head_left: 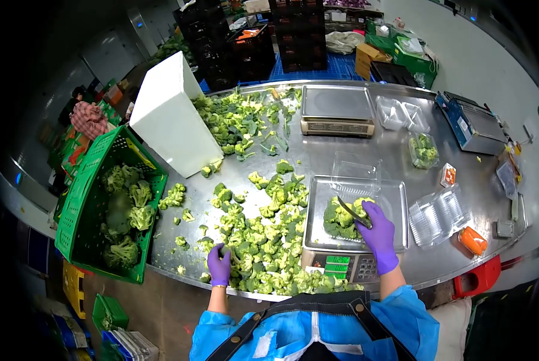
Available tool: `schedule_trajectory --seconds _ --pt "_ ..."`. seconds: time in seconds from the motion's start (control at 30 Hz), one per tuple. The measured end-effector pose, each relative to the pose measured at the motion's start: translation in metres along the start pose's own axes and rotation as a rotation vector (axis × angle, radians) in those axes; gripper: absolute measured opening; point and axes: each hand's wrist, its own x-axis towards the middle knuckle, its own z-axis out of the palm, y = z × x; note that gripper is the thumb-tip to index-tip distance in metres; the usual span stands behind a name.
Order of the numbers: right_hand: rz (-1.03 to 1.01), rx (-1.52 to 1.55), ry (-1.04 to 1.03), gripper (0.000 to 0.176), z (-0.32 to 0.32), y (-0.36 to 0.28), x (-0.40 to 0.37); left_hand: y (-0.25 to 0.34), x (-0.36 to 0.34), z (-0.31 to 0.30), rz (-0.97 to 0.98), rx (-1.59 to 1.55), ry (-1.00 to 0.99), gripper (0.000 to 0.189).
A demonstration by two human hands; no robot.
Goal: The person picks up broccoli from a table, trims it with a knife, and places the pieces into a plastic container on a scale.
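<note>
My right hand [378, 231], in a purple glove, is closed around a knife [352, 212] with a dark curved blade. The blade lies over broccoli florets in an open clear container [340, 222] on the scale's metal tray [396, 204]. Green digits are lit on the scale display [337, 265]. My left hand [219, 265], also purple-gloved, is at the left edge of the pile of cut broccoli [269, 240]; its thumb and fingers are apart, and nothing shows in it.
A green crate [77, 210] with broccoli heads stands left, beside a white foam box [173, 114]. A second scale [337, 103], clear containers [438, 216] and a wrapping machine [474, 126] are farther right. Someone in a checked shirt [90, 120] is at the far left.
</note>
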Motion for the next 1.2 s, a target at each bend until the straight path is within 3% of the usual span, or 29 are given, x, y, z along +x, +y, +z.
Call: schedule_trajectory --seconds 0.1,0.17,0.23,0.37,0.4,0.53,0.63,0.83,0.9,0.97,1.13,1.2 --pt "-0.027 0.041 0.030 0.052 0.000 0.007 0.003 0.044 0.015 0.004 -0.198 -0.584 -0.102 0.029" --pt "0.025 0.099 0.018 0.053 -0.008 -0.002 0.006 0.085 0.020 0.002 -0.440 -0.852 -0.231 0.031" --pt "-0.002 0.233 0.153 0.048 -0.011 -0.006 0.005 0.122 0.020 0.010 -0.536 -1.250 -0.345 0.033" --pt "0.104 0.391 0.062 0.037 -0.023 -0.025 -0.009 0.138 0.020 0.037 -0.627 -1.577 -0.731 0.039" --pt "0.119 0.441 -0.025 0.037 -0.020 -0.023 -0.015 0.155 0.019 0.042 -0.648 -1.627 -0.737 0.038" --pt "0.077 0.604 -0.281 0.040 -0.009 -0.040 -0.035 0.182 0.011 0.053 -0.657 -1.421 -0.829 0.034" --pt "-0.020 0.539 -0.352 0.053 -0.002 -0.058 -0.043 0.197 0.005 0.056 -0.625 -1.249 -0.914 0.030" --pt "0.151 0.553 -0.418 0.035 0.022 -0.049 -0.053 0.205 -0.006 0.056 -0.570 -1.208 -1.040 0.032" --pt "0.077 0.484 -0.390 0.032 0.020 -0.047 -0.060 0.199 -0.018 0.054 -0.334 -0.998 -1.104 0.036" --pt "-0.144 0.418 -0.353 0.027 0.027 -0.038 -0.071 0.188 -0.031 0.056 -0.336 -0.886 -1.124 0.033" --pt "-0.007 0.315 -0.557 0.018 0.018 -0.034 -0.086 0.168 -0.045 0.047 -0.522 -0.950 -1.325 0.031" --pt "0.004 0.551 -0.789 0.018 0.015 -0.028 -0.089 0.162 -0.049 0.041 -0.549 -1.047 -1.406 0.031"
